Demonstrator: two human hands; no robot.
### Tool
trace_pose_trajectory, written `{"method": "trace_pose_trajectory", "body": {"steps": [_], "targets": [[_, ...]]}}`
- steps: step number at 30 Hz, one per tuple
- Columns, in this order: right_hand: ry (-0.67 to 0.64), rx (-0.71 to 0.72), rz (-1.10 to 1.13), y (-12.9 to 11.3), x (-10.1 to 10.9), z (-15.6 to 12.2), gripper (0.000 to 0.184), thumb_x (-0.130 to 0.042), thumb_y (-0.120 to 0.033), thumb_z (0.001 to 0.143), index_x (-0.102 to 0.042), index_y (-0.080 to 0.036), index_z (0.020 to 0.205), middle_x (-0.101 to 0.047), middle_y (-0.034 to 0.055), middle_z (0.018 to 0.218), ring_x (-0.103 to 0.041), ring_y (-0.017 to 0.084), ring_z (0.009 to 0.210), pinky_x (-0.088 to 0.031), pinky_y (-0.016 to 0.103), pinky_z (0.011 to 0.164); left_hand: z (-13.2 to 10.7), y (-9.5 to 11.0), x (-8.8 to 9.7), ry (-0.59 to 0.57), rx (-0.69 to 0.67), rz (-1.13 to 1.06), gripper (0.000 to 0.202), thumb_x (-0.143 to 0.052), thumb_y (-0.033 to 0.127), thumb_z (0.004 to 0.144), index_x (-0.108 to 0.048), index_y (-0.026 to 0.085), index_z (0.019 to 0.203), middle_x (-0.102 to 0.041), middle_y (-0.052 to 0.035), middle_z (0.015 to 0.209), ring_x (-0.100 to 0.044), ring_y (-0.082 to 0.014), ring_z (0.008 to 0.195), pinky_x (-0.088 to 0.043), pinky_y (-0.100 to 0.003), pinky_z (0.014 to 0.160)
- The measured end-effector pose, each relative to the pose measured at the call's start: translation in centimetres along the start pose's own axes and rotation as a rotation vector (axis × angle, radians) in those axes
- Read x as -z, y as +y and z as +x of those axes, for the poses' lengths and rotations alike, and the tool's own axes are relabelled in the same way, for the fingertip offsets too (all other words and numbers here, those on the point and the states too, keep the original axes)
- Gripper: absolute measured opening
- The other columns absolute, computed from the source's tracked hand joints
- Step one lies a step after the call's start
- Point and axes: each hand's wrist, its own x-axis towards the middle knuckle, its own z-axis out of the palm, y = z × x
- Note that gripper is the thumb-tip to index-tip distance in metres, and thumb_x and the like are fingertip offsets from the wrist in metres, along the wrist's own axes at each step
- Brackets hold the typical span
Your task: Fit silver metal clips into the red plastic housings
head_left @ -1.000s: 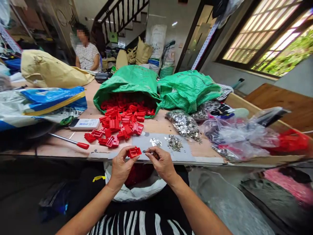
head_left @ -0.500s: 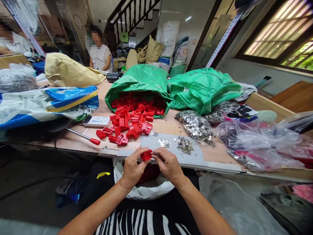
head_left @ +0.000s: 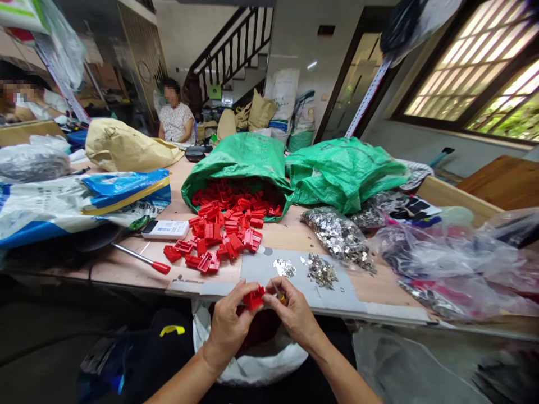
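Note:
My left hand (head_left: 229, 317) is closed, pinching a small red plastic part (head_left: 253, 297) between thumb and fingers. Close beside it, my right hand (head_left: 292, 311) is closed around a thin tool with a yellow end (head_left: 283, 298); its exact kind is mostly hidden by the fingers. The right fingertips meet the red part's right side. Below both hands, a white sack (head_left: 261, 367) lies open in the lap with dark red contents. Just beyond the hands, two little heaps of small metal pieces (head_left: 322, 271) rest on a grey sheet (head_left: 256, 264).
Many loose red parts (head_left: 213, 230) spill from a green sack (head_left: 248, 151). To their left lie a white box (head_left: 165, 229) and a red-handled rod (head_left: 141, 258). At right are a bag of metal pieces (head_left: 339, 233) and clear plastic bags (head_left: 455, 247). A person (head_left: 177, 120) sits across the table.
The camera has tilted up, so the table and hands sit lower in view. My right hand has turned slightly, and the tool's yellow end now shows. The left hand still holds the red part.

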Motion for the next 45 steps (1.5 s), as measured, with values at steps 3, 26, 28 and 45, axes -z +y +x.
{"method": "trace_pose_trajectory", "body": {"steps": [3, 26, 28, 45], "targets": [[-0.090, -0.032, 0.122, 0.9, -0.3, -0.1, 0.020, -0.058, -0.038, 0.083, -0.046, -0.021, 0.082, -0.049, -0.0044, 0.073, -0.047, 0.011, 0.066, -0.040, 0.021, 0.062, -0.7, -0.5, -0.4, -0.035, -0.095, -0.019, 0.034, -0.066, 0.015, 0.076, -0.065, 0.029, 0.107, -0.074, -0.0005, 0.103, -0.067, -0.0223, 0.101, -0.052, -0.037, 0.095], [0.275, -0.029, -0.757, 3.7, 5.7, 1.1, 0.013, -0.046, -0.016, 0.085, -0.057, -0.018, 0.090, -0.063, 0.0065, 0.092, -0.058, 0.019, 0.086, -0.043, 0.030, 0.079, 1.0, -3.0, -1.2, -0.144, 0.128, -0.004, 0.024, -0.060, 0.030, 0.081, -0.058, 0.022, 0.103, -0.070, -0.0042, 0.095, -0.067, -0.0197, 0.085, -0.052, -0.034, 0.080], [0.249, -0.040, -0.783, 3.4, 5.5, 1.6, 0.013, -0.047, -0.015, 0.085, -0.058, -0.018, 0.092, -0.062, 0.0065, 0.092, -0.058, 0.018, 0.085, -0.043, 0.029, 0.078, 1.2, -3.4, -1.4, -0.167, 0.137, -0.012, 0.023, -0.059, 0.031, 0.081, -0.058, 0.022, 0.103, -0.070, -0.0034, 0.093, -0.067, -0.0193, 0.083, -0.052, -0.033, 0.078], [0.071, -0.096, -1.016, 1.9, 5.0, 6.6, 0.020, -0.044, -0.017, 0.090, -0.062, -0.023, 0.099, -0.061, 0.0045, 0.101, -0.059, 0.017, 0.091, -0.039, 0.025, 0.075, 1.4, -4.4, -1.2, -0.215, 0.273, -0.238, 0.030, -0.063, 0.034, 0.078, -0.057, 0.021, 0.104, -0.069, -0.0037, 0.095, -0.065, -0.0189, 0.086, -0.050, -0.033, 0.081]]}}
